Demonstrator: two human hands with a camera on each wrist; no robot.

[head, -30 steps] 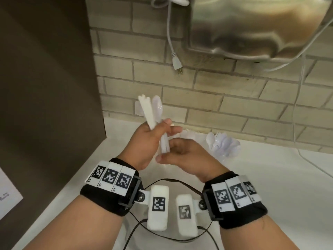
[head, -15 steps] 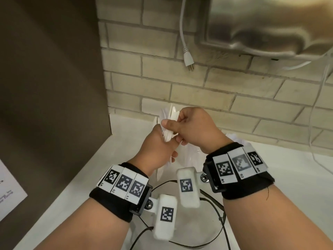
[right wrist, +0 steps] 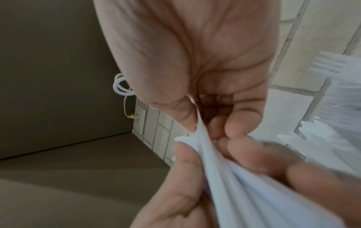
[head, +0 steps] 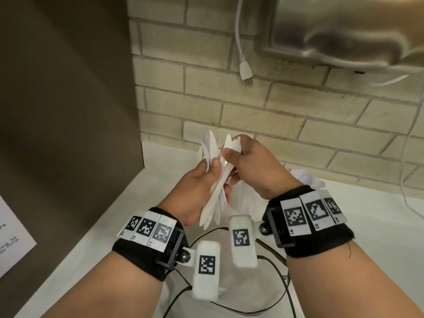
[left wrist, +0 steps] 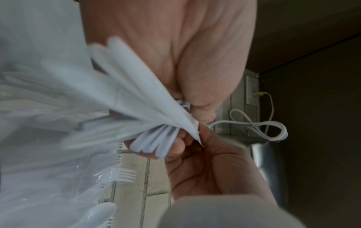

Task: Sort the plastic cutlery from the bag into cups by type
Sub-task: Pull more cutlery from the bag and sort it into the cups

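Note:
My left hand (head: 214,180) grips a fanned bundle of white plastic cutlery (head: 212,198) by its middle, above the white counter (head: 367,237). The pieces look like knives, handles pointing toward me. My right hand (head: 231,157) pinches the upper end of one piece (head: 229,145) between thumb and fingers. The right wrist view shows that pinch on the piece (right wrist: 199,129) close up. In the left wrist view the bundle (left wrist: 140,98) spreads out under my palm. The clear bag (head: 305,180) of forks and spoons lies behind my right wrist. No cup is in view.
A brown panel (head: 68,111) closes off the left side and a brick wall (head: 252,115) the back. A steel dispenser (head: 344,31) hangs at the upper right, with a white plug (head: 246,72) dangling beside it. Black cables (head: 270,260) lie on the counter under my wrists.
My right hand rose from below the bundle to its upper end and pinched a piece there. The left hand tilted the bundle, which has fanned out.

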